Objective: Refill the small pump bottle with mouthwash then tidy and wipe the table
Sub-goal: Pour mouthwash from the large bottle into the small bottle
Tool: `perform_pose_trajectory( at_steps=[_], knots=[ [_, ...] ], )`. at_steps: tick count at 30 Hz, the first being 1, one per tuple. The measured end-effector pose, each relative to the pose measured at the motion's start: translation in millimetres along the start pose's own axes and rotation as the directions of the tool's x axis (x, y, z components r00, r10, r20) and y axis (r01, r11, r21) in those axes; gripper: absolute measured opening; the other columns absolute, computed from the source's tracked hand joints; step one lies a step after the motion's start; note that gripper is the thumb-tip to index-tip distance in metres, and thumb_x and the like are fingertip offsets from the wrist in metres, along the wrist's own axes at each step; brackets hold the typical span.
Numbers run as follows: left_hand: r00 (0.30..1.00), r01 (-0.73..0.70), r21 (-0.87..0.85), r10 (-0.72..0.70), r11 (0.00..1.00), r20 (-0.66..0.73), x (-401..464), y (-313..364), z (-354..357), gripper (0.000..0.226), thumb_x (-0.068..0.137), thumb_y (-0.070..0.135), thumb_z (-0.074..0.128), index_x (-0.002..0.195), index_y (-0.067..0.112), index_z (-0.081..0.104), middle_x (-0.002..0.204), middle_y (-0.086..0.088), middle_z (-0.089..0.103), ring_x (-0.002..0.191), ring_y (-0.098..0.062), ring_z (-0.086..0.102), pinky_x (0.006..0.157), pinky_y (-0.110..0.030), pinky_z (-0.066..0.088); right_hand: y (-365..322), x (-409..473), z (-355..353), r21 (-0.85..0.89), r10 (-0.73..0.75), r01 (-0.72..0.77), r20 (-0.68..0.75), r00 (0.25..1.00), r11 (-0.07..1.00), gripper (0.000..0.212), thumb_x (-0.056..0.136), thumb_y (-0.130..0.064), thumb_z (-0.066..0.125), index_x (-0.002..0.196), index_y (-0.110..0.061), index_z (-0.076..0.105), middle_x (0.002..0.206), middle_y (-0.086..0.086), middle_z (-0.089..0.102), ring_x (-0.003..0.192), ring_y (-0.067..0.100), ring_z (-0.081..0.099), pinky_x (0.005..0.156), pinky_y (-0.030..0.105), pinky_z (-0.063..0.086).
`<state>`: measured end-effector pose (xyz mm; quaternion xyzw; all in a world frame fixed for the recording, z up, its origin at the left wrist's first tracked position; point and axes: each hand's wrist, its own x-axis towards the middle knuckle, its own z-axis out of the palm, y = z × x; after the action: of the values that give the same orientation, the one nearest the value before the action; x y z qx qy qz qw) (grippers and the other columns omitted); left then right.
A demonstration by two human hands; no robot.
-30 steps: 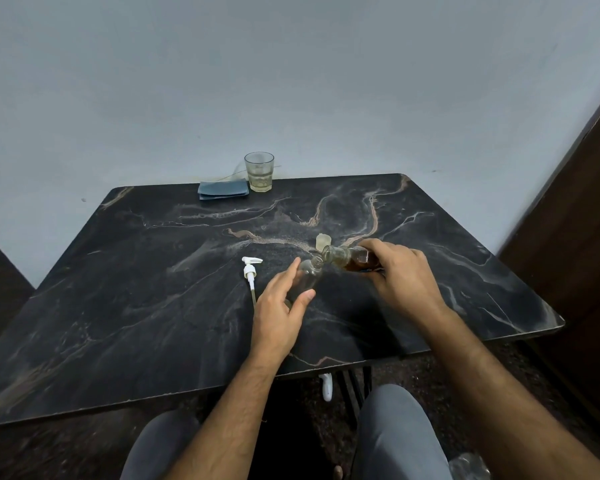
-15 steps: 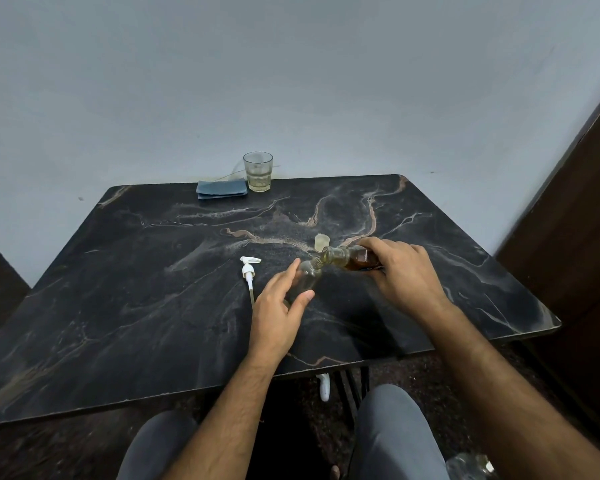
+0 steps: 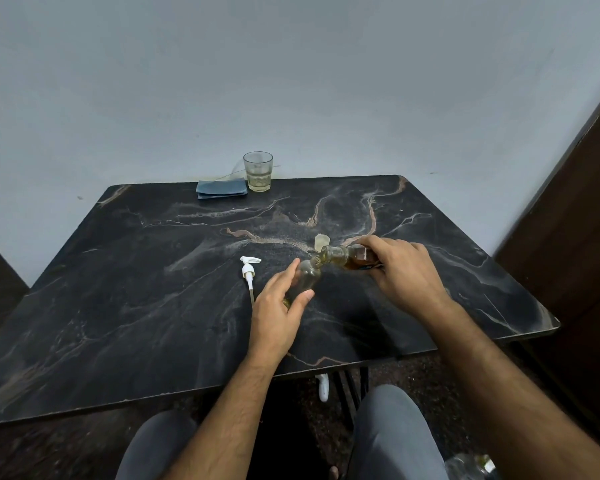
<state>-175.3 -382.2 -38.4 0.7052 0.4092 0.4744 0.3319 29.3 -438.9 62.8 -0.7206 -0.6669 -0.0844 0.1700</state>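
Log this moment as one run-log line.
step: pouring mouthwash | left hand: holds small bottle | right hand: tilts mouthwash bottle into its neck | pump: lying on table | cloth: untouched

No readable text — (label blurred).

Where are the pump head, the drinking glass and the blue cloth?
pump head (image 3: 248, 268): head view, on its white collar, lying on the table.
drinking glass (image 3: 258, 171): head view, middle of its wall.
blue cloth (image 3: 221, 188): head view, centre of the folded top.
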Motion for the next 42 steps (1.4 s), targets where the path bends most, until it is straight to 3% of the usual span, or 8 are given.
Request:
perform_pose_trajectory(
  at_steps=[16,42],
  knots=[
    [1.0,0.003,0.005,-0.003,1.0,0.004,0.0,0.9,-0.7,0.061,0.087,0.017,0.074,0.142,0.03,0.051,0.122,0.018,0.06,0.117,0.017,0.049,0.094,0.001,0.033,-1.9,2.0,-5.8,-0.038,-0.001,0.002,0.039,0.999,0.999,0.036,0.094,-0.029,0.062,0.128,-0.035,0.05,0.116,-0.011,0.067,0.107,0.021,0.061,0.091,0.045,0.042],
    [1.0,0.002,-0.002,-0.002,1.0,-0.004,1.6,-3.4,0.6,0.061,0.086,0.02,0.075,0.141,0.033,0.052,0.123,0.015,0.064,0.117,0.008,0.054,0.096,-0.002,0.036,-4.3,3.1,-8.6,-0.055,0.015,-0.012,0.051,0.999,0.998,0.036,0.093,-0.024,0.063,0.125,-0.034,0.05,0.114,-0.008,0.067,0.106,0.022,0.061,0.093,0.046,0.04]
  ],
)
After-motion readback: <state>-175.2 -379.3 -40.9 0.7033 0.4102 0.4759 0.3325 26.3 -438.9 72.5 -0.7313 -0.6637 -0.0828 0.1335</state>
